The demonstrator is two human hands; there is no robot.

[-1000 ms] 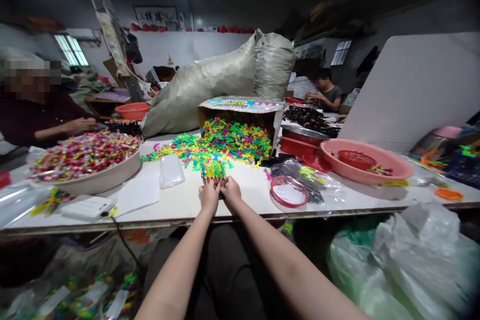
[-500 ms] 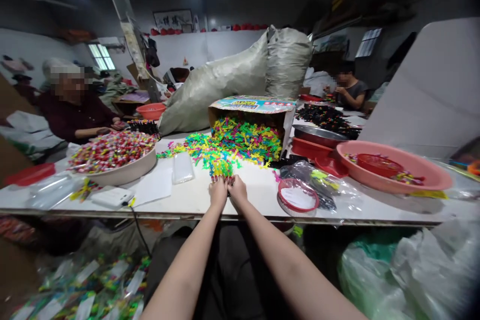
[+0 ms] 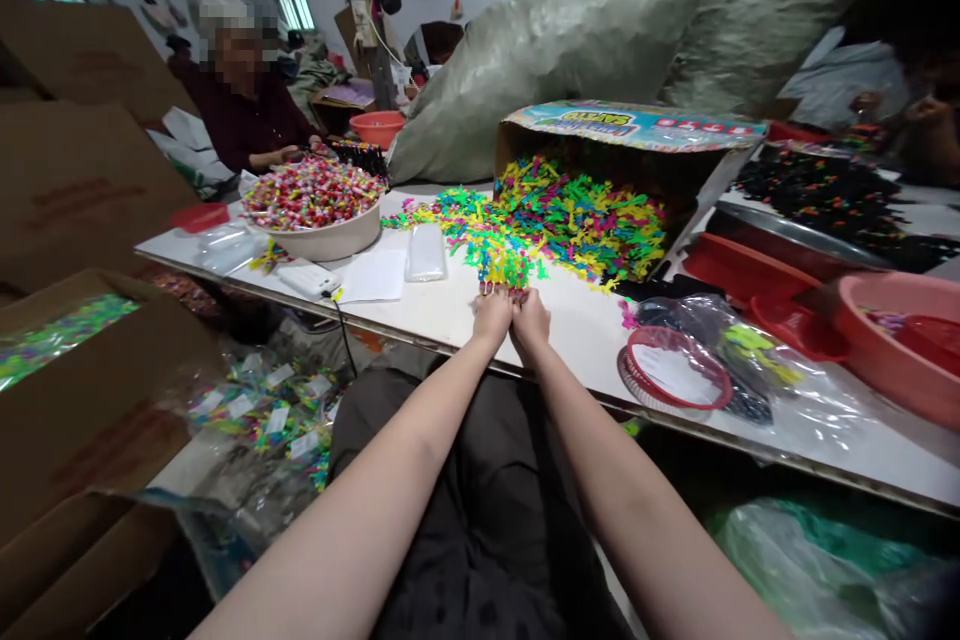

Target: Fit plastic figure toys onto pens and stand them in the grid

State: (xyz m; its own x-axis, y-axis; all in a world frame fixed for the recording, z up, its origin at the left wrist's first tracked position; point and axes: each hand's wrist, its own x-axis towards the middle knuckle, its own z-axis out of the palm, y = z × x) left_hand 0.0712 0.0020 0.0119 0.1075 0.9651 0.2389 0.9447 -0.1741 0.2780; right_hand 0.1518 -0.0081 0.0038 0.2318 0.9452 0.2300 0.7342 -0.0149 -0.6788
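Observation:
My left hand [image 3: 493,314] and my right hand [image 3: 531,320] are side by side at the front of the white table, fingers curled and nearly touching. Both close round the near end of a bunch of small plastic figures [image 3: 501,270] in yellow, green and blue. Exactly how each finger grips them is hidden. Just beyond lies a loose pile of such figures [image 3: 585,220], spilling from a printed cardboard box [image 3: 637,128] tipped on its side. To the left of my hands are a stack of clear plastic bags [image 3: 426,254] and a white paper sheet [image 3: 373,276].
A white basin [image 3: 330,242] of small wrapped pieces stands left; a person [image 3: 240,100] sits behind it. On the right are a red basket [image 3: 679,367], a plastic bag [image 3: 795,390] and a pink basin [image 3: 900,350]. A big sack [image 3: 570,70] lies behind. Cartons [image 3: 82,400] stand lower left.
My view has turned left and down, so the cartons at the left now show. My hands stay together at the bunch of figures, with little visible change in their grip.

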